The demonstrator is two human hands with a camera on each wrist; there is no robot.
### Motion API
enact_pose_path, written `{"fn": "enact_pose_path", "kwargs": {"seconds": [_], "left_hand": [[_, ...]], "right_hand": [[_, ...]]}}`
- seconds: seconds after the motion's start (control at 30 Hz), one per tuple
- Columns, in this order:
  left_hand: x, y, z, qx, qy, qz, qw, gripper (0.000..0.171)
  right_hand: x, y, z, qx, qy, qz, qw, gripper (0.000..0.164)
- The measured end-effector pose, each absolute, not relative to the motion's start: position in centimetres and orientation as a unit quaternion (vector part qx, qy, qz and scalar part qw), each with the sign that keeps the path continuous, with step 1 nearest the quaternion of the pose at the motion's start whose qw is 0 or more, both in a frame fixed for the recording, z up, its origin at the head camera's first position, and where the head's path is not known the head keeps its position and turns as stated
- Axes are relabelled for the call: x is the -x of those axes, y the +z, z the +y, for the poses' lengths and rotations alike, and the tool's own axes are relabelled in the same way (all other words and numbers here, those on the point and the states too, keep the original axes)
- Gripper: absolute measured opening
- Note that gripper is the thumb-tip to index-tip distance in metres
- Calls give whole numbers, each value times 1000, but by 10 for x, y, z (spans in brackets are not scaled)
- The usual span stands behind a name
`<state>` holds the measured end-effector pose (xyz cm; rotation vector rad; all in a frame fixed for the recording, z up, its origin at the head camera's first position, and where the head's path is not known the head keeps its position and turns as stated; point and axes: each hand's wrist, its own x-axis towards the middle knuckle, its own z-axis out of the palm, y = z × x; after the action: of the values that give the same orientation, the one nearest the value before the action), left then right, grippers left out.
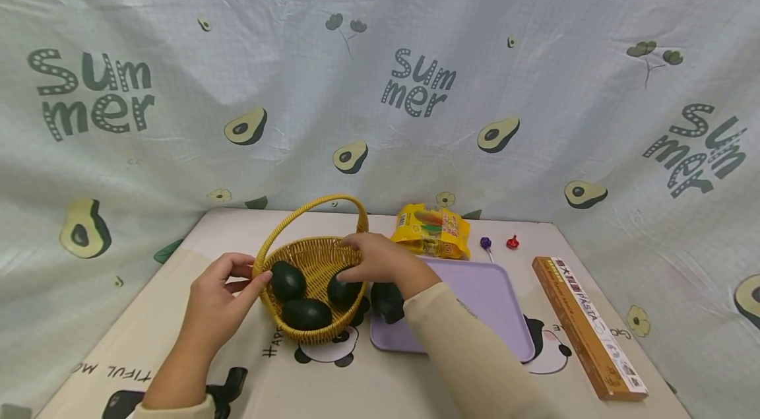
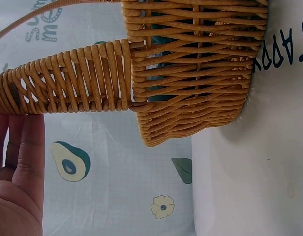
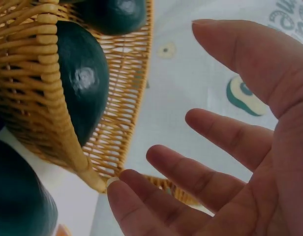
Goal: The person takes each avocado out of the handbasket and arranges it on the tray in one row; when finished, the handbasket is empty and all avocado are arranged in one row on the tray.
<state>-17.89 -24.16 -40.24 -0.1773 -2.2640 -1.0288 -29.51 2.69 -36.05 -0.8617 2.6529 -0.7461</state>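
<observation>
A yellow wicker basket [image 1: 311,336] with a tall arched handle holds three dark green avocados, one [image 1: 306,315] near the front rim. My left hand [image 1: 216,300] pinches the base of the handle at the basket's left side; in the left wrist view its fingers [image 2: 31,147] lie against the woven handle [image 2: 68,83]. Over the right rim hovers my right hand [image 1: 386,260], its fingers spread and nothing between them. Beside the basket, another dark avocado [image 1: 387,303] lies on a lilac tray [image 1: 487,293], partly covered by my right wrist.
Behind the tray sits a yellow snack packet [image 1: 433,231]. A purple lollipop [image 1: 485,244] and a small red-wrapped candy [image 1: 512,243] lie to its right. A long brown pasta box [image 1: 588,326] lies along the table's right side. A printed curtain [image 1: 380,109] hangs behind.
</observation>
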Motion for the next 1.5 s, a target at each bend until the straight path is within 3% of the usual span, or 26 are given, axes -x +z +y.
{"fn": "enact_pose_path", "kwargs": {"seconds": [0.6, 0.93, 1.33, 1.5], "left_hand": [[179, -402, -241, 70, -406, -856, 313, 27], [178, -401, -241, 63, -408, -857, 309, 27], [178, -402, -242, 64, -402, -859, 309, 27], [178, -403, -242, 65, -400, -860, 311, 27]], "right_hand": [[306, -376, -11, 288, -202, 919, 180, 70], [303, -370, -27, 236, -156, 935, 214, 74], [312, -373, -39, 247, -128, 937, 213, 67], [315, -377, -42, 250, -145, 934, 211, 57]]}}
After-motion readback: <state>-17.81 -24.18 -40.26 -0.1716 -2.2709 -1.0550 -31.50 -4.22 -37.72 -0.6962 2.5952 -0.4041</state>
